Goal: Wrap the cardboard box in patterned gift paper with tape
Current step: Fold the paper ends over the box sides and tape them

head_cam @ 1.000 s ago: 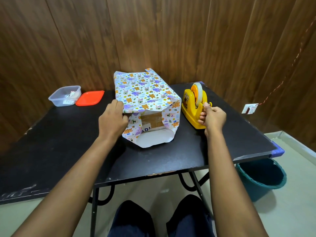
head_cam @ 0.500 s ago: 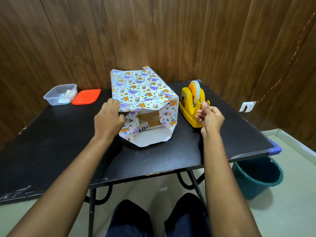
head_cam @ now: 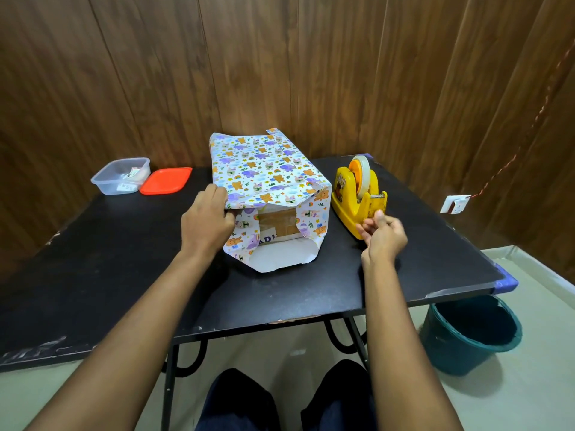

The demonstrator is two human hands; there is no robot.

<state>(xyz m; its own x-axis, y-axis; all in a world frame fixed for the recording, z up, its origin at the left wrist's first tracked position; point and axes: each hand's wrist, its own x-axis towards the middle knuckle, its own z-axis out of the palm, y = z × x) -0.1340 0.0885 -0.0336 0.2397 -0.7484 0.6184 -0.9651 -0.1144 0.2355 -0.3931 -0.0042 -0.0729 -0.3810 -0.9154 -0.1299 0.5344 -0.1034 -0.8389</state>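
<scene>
The cardboard box (head_cam: 278,223) sits in the middle of the black table (head_cam: 93,259), covered by patterned gift paper (head_cam: 264,172) whose near end hangs open, showing the brown box face. My left hand (head_cam: 207,223) grips the paper's near left edge against the box. A yellow tape dispenser (head_cam: 354,197) with a tape roll stands just right of the box. My right hand (head_cam: 382,233) is at the dispenser's near end, fingers pinched together just below its cutter; a strip of tape between them cannot be made out.
A clear plastic container (head_cam: 119,175) and its orange lid (head_cam: 165,180) lie at the table's far left. A teal bucket (head_cam: 469,334) stands on the floor under the table's right corner. A wooden wall closes the back.
My right hand has pulled away from the dispenser's cutter, toward me and slightly right. The left hand keeps its hold on the paper.
</scene>
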